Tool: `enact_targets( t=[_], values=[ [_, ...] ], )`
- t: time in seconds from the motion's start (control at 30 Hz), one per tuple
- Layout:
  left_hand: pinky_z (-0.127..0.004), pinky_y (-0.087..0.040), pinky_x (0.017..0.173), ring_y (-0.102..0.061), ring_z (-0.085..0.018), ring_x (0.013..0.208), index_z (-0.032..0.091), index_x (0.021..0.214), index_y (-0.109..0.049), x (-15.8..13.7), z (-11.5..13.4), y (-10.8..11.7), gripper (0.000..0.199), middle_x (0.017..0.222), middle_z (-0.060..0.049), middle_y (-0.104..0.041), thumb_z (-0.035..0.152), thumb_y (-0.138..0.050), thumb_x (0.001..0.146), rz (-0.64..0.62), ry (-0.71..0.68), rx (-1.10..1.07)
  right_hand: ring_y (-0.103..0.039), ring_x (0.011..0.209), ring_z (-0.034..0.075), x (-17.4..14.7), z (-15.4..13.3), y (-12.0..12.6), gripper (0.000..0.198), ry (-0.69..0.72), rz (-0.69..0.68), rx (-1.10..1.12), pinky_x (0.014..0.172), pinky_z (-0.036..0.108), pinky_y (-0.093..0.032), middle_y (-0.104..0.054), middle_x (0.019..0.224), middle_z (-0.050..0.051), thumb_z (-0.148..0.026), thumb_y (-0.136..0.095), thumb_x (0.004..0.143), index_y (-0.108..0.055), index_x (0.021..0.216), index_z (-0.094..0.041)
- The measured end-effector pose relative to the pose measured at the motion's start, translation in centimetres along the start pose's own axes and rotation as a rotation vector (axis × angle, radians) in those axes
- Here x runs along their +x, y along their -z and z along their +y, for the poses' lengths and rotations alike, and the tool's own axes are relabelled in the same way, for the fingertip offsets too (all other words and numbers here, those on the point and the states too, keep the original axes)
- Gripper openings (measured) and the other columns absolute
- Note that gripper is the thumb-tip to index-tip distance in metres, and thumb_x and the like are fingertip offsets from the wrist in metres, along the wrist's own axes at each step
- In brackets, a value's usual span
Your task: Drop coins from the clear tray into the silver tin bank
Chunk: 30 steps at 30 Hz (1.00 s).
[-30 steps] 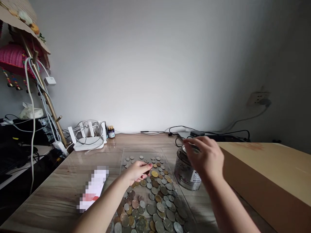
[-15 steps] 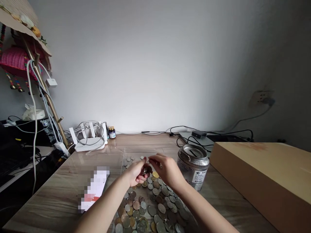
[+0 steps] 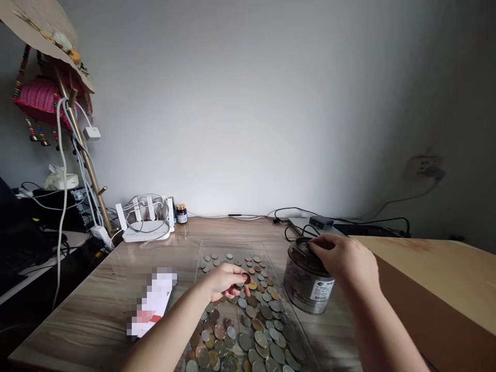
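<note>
My left hand [image 3: 228, 281] is closed around several coins [image 3: 243, 281], one dark coin showing at the fingertips. It hovers over a clear plastic tray [image 3: 199, 253] on which many loose silver, copper and gold-coloured coins [image 3: 260, 338] lie spread flat. To the right stands a metal coin can [image 3: 306, 289] with a white label and a lid. My right hand [image 3: 344, 256] is over this can, thumb and fingers pinched together at the top of the lid. Whatever is between those fingertips is hidden, and the hand covers part of the lid.
A phone [image 3: 155, 299], partly blurred out, lies left of the tray. At the back left are a white router [image 3: 147, 230] and a small bottle [image 3: 181, 213]. A large cardboard box [image 3: 426, 289] fills the right side. Black cables [image 3: 298, 212] run along the wall.
My right hand has left my left hand and moved right onto the can's lid. My left hand has shifted slightly right and down, still holding coins. The view has turned a little left.
</note>
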<state>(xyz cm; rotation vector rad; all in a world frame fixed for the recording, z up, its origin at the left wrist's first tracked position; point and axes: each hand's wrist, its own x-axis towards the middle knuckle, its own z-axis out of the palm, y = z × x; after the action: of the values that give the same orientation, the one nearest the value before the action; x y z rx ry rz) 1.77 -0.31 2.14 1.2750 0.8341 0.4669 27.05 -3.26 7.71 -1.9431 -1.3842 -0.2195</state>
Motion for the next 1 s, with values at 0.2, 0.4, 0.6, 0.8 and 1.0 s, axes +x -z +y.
enact_targets(
  t=[0.2, 0.4, 0.6, 0.8, 1.0],
  values=[
    [-0.019, -0.008, 0.037, -0.025, 0.000, 0.034, 0.015, 0.072, -0.051, -0.1, -0.1, 0.0, 0.028, 0.053, 0.003, -0.053, 0.040, -0.060, 0.068, 0.126, -0.090, -0.013, -0.051, 0.065, 0.017, -2.0, -2.5, -0.7, 0.030, 0.295, 0.405, 0.189, 0.060, 0.027, -0.038, -0.063, 0.072, 0.007, -0.038, -0.043, 0.079, -0.065, 0.077, -0.017],
    [-0.019, -0.006, 0.036, -0.023, 0.000, 0.032, 0.016, 0.069, -0.048, 0.6, -0.7, 0.4, 0.036, 0.045, 0.008, -0.040, 0.051, -0.058, 0.066, 0.181, -0.139, -0.077, -0.049, 0.049, 0.011, -5.9, -7.3, -4.3, 0.033, 0.569, -0.307, 0.324, 0.047, 0.021, -0.033, -0.061, 0.061, 0.003, -0.042, -0.041, 0.082, -0.061, 0.071, -0.019],
    [-0.019, -0.003, 0.036, -0.019, -0.001, 0.030, 0.018, 0.065, -0.041, 1.1, -0.9, 0.6, 0.042, 0.041, 0.010, -0.034, 0.058, -0.055, 0.065, 0.243, -0.113, -0.125, -0.045, 0.049, 0.010, -6.5, -7.9, -7.2, 0.036, 0.565, -0.521, 0.312, 0.047, 0.021, -0.026, -0.059, 0.057, 0.001, -0.040, -0.037, 0.083, -0.057, 0.064, -0.018],
    [-0.018, -0.006, 0.035, -0.021, -0.001, 0.030, 0.018, 0.064, -0.041, 1.2, -1.0, 0.4, 0.037, 0.042, 0.007, -0.041, 0.054, -0.047, 0.072, 0.196, -0.135, -0.052, -0.044, 0.049, 0.010, -6.3, -7.8, -6.7, 0.031, 0.470, -0.377, 0.173, 0.049, 0.022, -0.025, -0.056, 0.055, 0.003, -0.028, -0.041, 0.078, -0.050, 0.050, -0.018],
    [-0.018, -0.006, 0.035, -0.022, 0.000, 0.031, 0.016, 0.065, -0.044, 0.9, -0.8, 0.1, 0.036, 0.045, 0.007, -0.041, 0.051, -0.048, 0.073, 0.143, -0.146, -0.022, -0.052, 0.054, 0.012, -5.5, -7.2, -6.5, 0.025, 0.364, -0.466, 0.397, 0.050, 0.021, -0.033, -0.063, 0.065, 0.002, -0.036, -0.043, 0.078, -0.061, 0.076, -0.020]
  ],
)
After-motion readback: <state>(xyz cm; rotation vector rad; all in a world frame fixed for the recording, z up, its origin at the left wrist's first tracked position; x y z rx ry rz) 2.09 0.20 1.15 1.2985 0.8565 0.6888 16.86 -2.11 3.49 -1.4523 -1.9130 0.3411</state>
